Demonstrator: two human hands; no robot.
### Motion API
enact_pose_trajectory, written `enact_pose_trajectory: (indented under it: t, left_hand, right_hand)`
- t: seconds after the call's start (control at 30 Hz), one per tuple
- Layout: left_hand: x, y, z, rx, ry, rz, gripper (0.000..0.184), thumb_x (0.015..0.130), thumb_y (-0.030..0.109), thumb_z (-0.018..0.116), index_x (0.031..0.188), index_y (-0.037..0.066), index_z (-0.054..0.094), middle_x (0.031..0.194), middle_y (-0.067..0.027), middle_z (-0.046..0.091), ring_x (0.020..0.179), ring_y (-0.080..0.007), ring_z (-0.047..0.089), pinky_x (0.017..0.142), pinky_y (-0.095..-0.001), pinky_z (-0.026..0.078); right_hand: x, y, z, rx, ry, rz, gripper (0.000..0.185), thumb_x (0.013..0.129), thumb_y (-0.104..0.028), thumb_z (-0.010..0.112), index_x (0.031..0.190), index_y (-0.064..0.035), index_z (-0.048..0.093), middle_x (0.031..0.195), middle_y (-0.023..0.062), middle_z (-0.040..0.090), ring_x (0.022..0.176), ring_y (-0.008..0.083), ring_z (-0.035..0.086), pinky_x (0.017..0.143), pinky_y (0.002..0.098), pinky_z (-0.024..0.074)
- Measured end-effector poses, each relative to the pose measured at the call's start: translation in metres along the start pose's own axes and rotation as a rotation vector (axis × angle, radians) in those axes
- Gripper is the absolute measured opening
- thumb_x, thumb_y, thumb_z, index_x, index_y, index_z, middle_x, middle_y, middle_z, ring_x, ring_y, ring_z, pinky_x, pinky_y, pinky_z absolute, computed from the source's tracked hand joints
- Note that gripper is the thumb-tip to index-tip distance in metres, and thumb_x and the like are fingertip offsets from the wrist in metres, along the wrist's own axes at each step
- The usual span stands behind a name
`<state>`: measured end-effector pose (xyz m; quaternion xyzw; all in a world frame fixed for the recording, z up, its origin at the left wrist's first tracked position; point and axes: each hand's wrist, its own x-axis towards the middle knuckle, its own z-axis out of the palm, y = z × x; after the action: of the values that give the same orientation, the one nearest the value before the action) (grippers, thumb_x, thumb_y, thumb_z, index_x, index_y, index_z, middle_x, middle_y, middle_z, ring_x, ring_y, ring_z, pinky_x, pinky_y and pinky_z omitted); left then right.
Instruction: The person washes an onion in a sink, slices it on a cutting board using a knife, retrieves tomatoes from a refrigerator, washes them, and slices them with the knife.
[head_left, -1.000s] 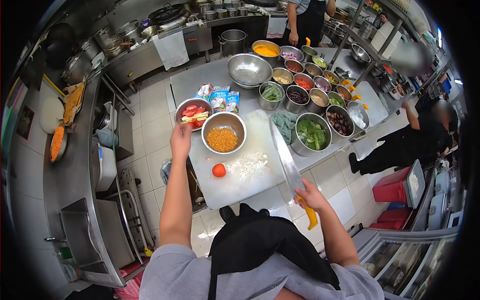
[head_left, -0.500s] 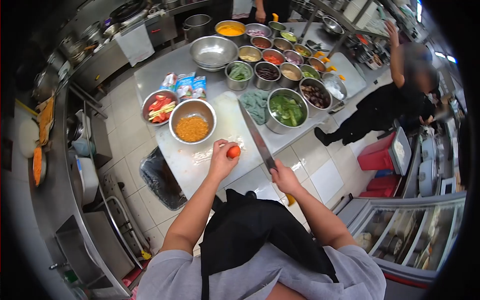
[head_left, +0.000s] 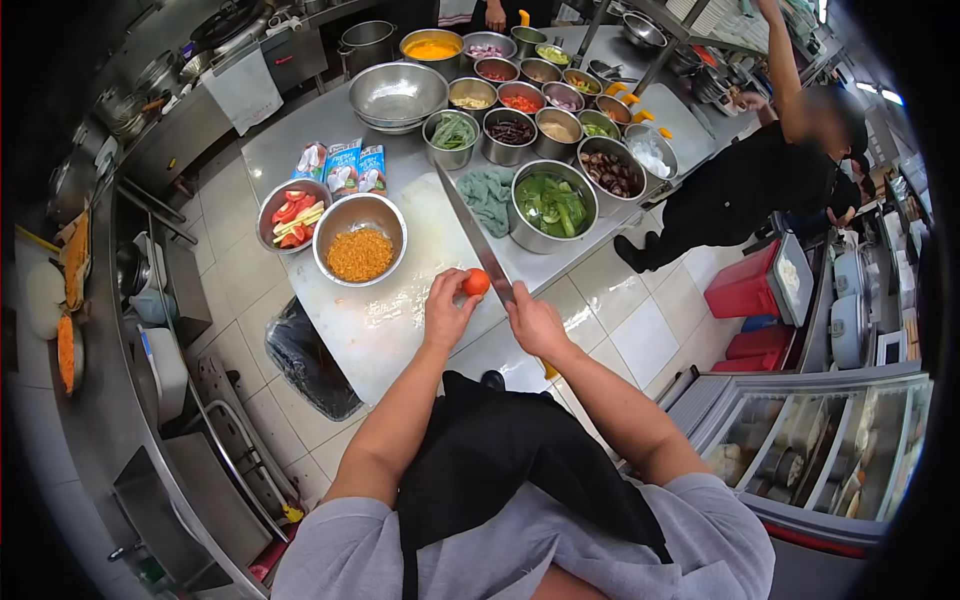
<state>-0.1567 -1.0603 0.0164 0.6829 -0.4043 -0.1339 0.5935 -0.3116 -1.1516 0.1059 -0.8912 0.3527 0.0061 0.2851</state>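
My left hand (head_left: 450, 305) holds a red tomato (head_left: 476, 282) between its fingers at the right part of the white cutting board (head_left: 370, 345). In my right hand (head_left: 535, 322) is a large knife (head_left: 474, 228) with a yellow handle, its long blade pointing up and away, just right of the tomato. A steel bowl of orange-brown minced food (head_left: 360, 255) stands on the board's far left part. Beside it is a bowl of sliced tomatoes and pale stalks (head_left: 296, 217). Whitish wet residue lies on the board.
Blue-white packets (head_left: 343, 168) lie behind the bowls. A green cloth (head_left: 486, 200) and a pot of green leaves (head_left: 553, 206) are right of the board. Several ingredient pots and a large steel bowl (head_left: 399, 95) stand farther back. A person in black (head_left: 745, 190) stands at the right, one arm raised.
My left hand has come from beside the sliced-tomato bowl and taken hold of the tomato. My right hand has brought the knife closer to it. The camera view has shifted.
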Motion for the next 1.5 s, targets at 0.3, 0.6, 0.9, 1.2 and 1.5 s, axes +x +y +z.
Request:
enact_pose_trajectory:
  t: [0.3, 0.6, 0.9, 1.2, 1.5]
  left_hand:
    - [0.0, -0.003, 0.0, -0.008, 0.026, 0.014, 0.048, 0.07, 0.003, 0.085, 0.113, 0.003, 0.065, 0.12, -0.015, 0.062, 0.102, -0.0296, 0.067, 0.086, -0.0347, 0.061]
    - [0.001, -0.003, -0.001, -0.033, 0.024, -0.004, 0.047, 0.071, -0.002, 0.083, 0.113, 0.001, 0.064, 0.118, -0.0135, 0.063, 0.101, -0.0267, 0.068, 0.086, -0.0341, 0.061]
    - [0.005, 0.01, -0.014, 0.142, -0.153, 0.027, 0.047, 0.072, 0.003, 0.08, 0.114, 0.01, 0.062, 0.12, -0.0148, 0.054, 0.112, -0.0332, 0.058, 0.087, -0.0416, 0.054]
    - [-0.017, 0.005, -0.033, 0.043, -0.186, -0.069, 0.048, 0.073, 0.003, 0.08, 0.116, 0.006, 0.058, 0.122, -0.0145, 0.056, 0.104, -0.0276, 0.064, 0.078, -0.0338, 0.059]
    - [-0.018, 0.008, -0.019, 0.087, -0.15, -0.054, 0.052, 0.071, 0.004, 0.082, 0.117, 0.005, 0.058, 0.124, -0.0152, 0.055, 0.106, -0.0307, 0.063, 0.087, -0.0356, 0.057]
  right_hand:
    - [0.037, -0.009, 0.016, 0.034, 0.101, 0.014, 0.022, 0.099, -0.02, 0.05, 0.112, -0.0051, 0.039, 0.075, 0.0303, 0.065, 0.074, 0.0533, 0.062, 0.069, 0.0636, 0.0456]
    - [-0.013, 0.008, 0.035, 0.037, -0.079, 0.095, 0.023, 0.099, -0.018, 0.05, 0.112, -0.0029, 0.039, 0.078, 0.0314, 0.065, 0.077, 0.0534, 0.063, 0.071, 0.0627, 0.0471]
    - [-0.02, 0.013, 0.014, -0.036, -0.262, 0.115, 0.022, 0.098, -0.017, 0.049, 0.11, -0.0001, 0.042, 0.084, 0.0298, 0.066, 0.083, 0.0513, 0.063, 0.074, 0.0611, 0.0464]
    - [0.009, 0.008, 0.022, -0.029, -0.206, 0.058, 0.022, 0.099, -0.018, 0.049, 0.113, -0.0036, 0.041, 0.087, 0.0287, 0.067, 0.085, 0.0497, 0.064, 0.074, 0.0592, 0.0474]
    - [0.007, -0.029, 0.012, -0.142, -0.043, -0.016, 0.022, 0.096, -0.014, 0.049, 0.115, -0.0052, 0.04, 0.085, 0.0248, 0.07, 0.081, 0.0472, 0.067, 0.07, 0.0585, 0.05]
